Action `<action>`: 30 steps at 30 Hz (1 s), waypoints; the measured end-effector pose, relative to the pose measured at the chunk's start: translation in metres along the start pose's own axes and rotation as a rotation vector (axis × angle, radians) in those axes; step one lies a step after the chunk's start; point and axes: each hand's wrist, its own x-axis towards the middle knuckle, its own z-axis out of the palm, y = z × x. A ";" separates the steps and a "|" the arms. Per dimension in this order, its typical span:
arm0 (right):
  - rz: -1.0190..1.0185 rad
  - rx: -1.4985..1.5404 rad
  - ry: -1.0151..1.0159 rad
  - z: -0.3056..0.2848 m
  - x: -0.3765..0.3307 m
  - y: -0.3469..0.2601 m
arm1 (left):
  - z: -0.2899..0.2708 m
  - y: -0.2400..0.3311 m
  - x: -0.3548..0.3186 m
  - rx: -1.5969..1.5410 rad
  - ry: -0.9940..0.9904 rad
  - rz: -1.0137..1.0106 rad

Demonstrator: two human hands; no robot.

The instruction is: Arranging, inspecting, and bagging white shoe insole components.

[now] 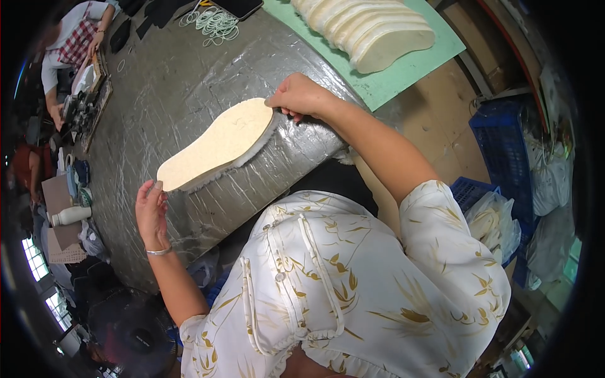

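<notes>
We work at a broad table (183,82) wrapped in grey, wrinkled plastic sheeting, which fills most of the view. On its far right lies a green mat (403,75), and on that mat a row of pale insoles (372,28) leans one against the next. Beside the table to the right stands a blue crate (501,138), with white bags heaped near it.

In the middle of the table lies the cream insole (217,145) — flat side up, a fringe of white fleece showing along its near edge, set slantwise with its heel toward the right and its toe toward the left. Our right hand (302,96) is closed on the heel end, fingers pinching its edge. Our left hand (151,211), a silver bangle at the wrist, touches the toe end with its fingertips; whether it grips or only steadies, we cannot tell.

At the far edge of the table rests a loose heap of white rubber bands (214,22) — small beside everything else. At the far left another person's sleeve (75,41) in a checked pattern shows at a cluttered bench.
</notes>
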 end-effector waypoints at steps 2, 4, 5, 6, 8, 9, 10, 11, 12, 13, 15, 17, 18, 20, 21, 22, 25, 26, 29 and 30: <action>-0.001 -0.017 -0.006 0.001 0.001 0.000 | 0.001 0.000 -0.001 0.002 0.004 -0.011; -0.016 -0.014 -0.003 0.001 0.000 0.000 | -0.001 -0.002 0.001 0.002 0.014 -0.024; -0.016 -0.018 -0.013 0.002 0.000 -0.001 | -0.004 -0.005 0.003 -0.013 -0.009 -0.015; -0.019 -0.024 -0.004 0.002 0.000 -0.001 | -0.006 -0.007 0.004 -0.027 -0.031 -0.006; -0.016 -0.027 0.007 0.000 -0.001 0.000 | -0.003 -0.007 0.006 -0.024 -0.034 -0.010; -0.015 -0.032 -0.001 0.000 -0.002 0.000 | -0.002 -0.006 0.006 -0.017 -0.045 -0.011; -0.015 -0.032 0.001 0.001 -0.002 0.000 | -0.003 -0.005 0.005 -0.022 -0.043 -0.026; -0.015 -0.033 0.003 0.002 -0.002 -0.001 | -0.004 -0.006 0.004 -0.025 -0.032 -0.028; -0.013 -0.050 0.007 0.002 -0.001 -0.002 | -0.006 -0.007 0.004 -0.038 -0.039 -0.032; -0.012 -0.059 0.015 0.003 -0.002 -0.003 | -0.004 -0.007 0.002 -0.051 -0.049 -0.036; -0.005 -0.061 0.015 0.001 -0.001 -0.001 | 0.001 -0.005 0.000 -0.049 -0.057 -0.042; -0.003 -0.077 0.018 0.002 -0.002 -0.002 | 0.003 -0.005 -0.001 -0.065 -0.058 -0.046; 0.000 -0.088 0.034 0.002 -0.003 -0.003 | 0.004 -0.007 -0.001 -0.070 -0.051 -0.042; 0.001 -0.092 0.028 0.002 -0.005 -0.004 | 0.005 -0.008 0.000 -0.084 -0.044 -0.050; 0.002 -0.091 0.036 0.001 -0.006 -0.004 | 0.005 -0.008 0.001 -0.094 -0.049 -0.054; -0.007 -0.093 0.038 0.002 -0.002 -0.001 | 0.005 -0.009 0.000 -0.103 -0.032 -0.057; 0.011 -0.140 0.029 0.002 -0.003 -0.004 | 0.005 -0.010 -0.002 -0.117 -0.008 -0.054; -0.021 -0.240 0.087 0.001 -0.004 -0.004 | 0.006 -0.010 -0.002 -0.116 -0.016 -0.048; -0.362 -0.538 0.332 0.015 -0.011 -0.017 | 0.004 -0.011 -0.002 -0.150 -0.001 -0.047; -0.438 -0.498 0.285 0.031 -0.015 -0.025 | 0.003 -0.012 -0.002 -0.141 -0.025 -0.037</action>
